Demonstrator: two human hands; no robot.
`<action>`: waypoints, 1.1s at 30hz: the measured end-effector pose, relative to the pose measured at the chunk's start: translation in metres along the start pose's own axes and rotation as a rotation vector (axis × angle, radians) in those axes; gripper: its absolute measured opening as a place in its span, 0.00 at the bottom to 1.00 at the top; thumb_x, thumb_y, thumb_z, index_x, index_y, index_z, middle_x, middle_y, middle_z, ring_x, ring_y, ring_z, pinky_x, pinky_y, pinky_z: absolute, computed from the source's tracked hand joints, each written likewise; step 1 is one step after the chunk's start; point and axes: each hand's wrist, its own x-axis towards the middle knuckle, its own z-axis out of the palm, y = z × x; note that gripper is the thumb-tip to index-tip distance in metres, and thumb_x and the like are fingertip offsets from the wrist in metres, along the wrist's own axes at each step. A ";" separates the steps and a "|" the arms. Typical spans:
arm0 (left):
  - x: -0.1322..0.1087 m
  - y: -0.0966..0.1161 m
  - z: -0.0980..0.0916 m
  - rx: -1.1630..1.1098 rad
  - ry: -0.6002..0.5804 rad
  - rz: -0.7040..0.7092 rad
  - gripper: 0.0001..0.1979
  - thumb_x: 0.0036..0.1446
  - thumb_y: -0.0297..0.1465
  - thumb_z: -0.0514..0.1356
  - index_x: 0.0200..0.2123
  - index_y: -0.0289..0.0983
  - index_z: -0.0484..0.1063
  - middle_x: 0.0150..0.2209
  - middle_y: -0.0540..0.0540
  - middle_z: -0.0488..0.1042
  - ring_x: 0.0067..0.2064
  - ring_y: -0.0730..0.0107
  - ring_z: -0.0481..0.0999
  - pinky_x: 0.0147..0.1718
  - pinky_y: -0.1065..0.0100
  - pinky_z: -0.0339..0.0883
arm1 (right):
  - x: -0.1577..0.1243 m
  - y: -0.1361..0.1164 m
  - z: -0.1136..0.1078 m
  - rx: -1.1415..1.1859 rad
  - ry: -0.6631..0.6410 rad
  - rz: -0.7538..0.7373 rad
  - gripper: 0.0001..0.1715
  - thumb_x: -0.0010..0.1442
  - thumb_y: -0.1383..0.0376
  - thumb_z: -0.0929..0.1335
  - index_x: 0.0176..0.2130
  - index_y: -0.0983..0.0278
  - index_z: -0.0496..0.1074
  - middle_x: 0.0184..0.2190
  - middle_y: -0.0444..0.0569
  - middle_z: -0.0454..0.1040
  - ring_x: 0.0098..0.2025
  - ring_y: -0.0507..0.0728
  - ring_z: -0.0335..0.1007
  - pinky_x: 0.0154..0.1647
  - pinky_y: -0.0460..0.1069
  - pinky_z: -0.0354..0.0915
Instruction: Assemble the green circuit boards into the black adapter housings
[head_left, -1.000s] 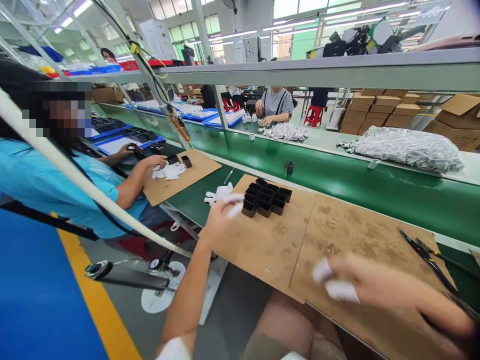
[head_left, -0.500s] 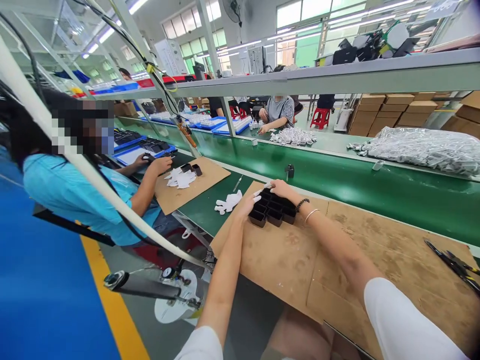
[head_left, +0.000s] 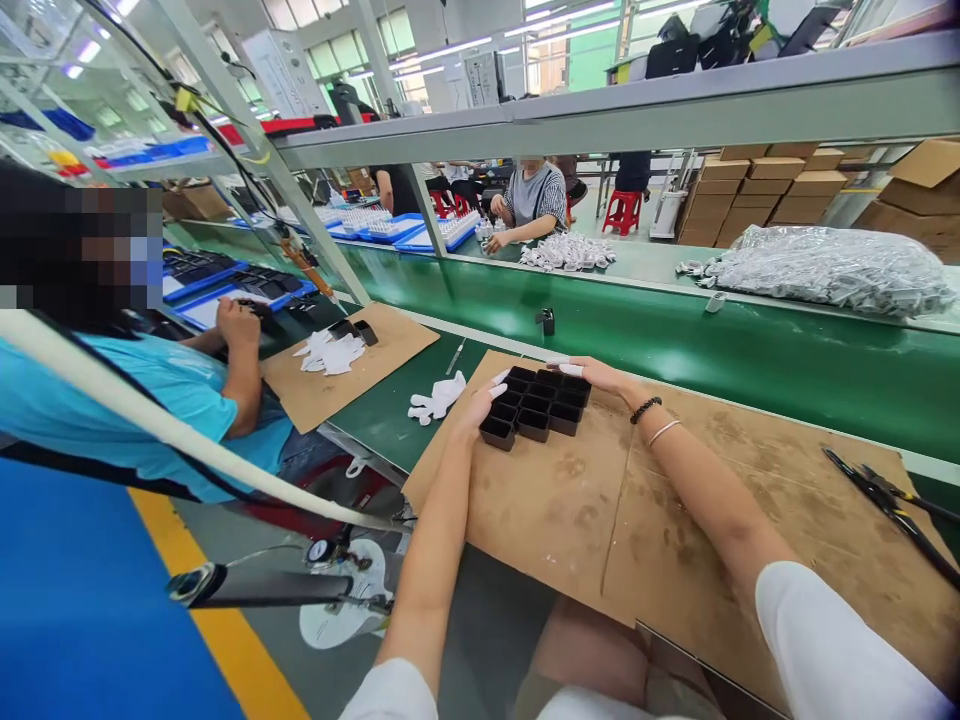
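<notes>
Several open-topped black boxes stand side by side in rows on the brown cardboard. My left hand lies along their left side, fingers stretched out and white finger covers on the tips. Behind the back row, my right hand reaches in from the right with straight fingers, also in white covers. Both hands are at the group's outer edges; the exact contact of the right fingertips is hard to make out.
White gloves and a thin blade-like tool lie left of the cardboard. Pliers rest at right. A small black part sits on the green conveyor belt. A co-worker sits at left, beside a white hose.
My right hand has moved from over the back boxes to their back right edge, with its fingers straightened. More box openings show. The camera view has shifted, and the co-worker's hand is raised.
</notes>
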 end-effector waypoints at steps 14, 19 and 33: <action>-0.003 0.002 0.001 -0.033 -0.016 0.001 0.31 0.55 0.35 0.67 0.63 0.43 0.74 0.66 0.48 0.72 0.70 0.47 0.67 0.71 0.49 0.60 | 0.006 0.018 0.017 0.229 -0.091 -0.024 0.34 0.55 0.41 0.74 0.53 0.57 0.82 0.57 0.49 0.80 0.64 0.67 0.72 0.75 0.65 0.52; -0.001 0.001 0.000 -0.013 -0.018 0.002 0.30 0.55 0.36 0.67 0.63 0.44 0.74 0.67 0.48 0.71 0.71 0.47 0.66 0.72 0.48 0.58 | 0.004 0.018 0.018 0.249 -0.089 -0.006 0.32 0.57 0.43 0.73 0.54 0.57 0.81 0.56 0.50 0.81 0.63 0.67 0.73 0.74 0.66 0.55; -0.005 0.005 -0.001 0.027 -0.043 0.002 0.31 0.55 0.38 0.67 0.63 0.46 0.74 0.65 0.49 0.74 0.71 0.46 0.67 0.72 0.49 0.58 | 0.002 0.021 0.017 0.254 -0.079 0.005 0.30 0.57 0.46 0.75 0.54 0.57 0.81 0.61 0.48 0.78 0.69 0.67 0.66 0.77 0.66 0.47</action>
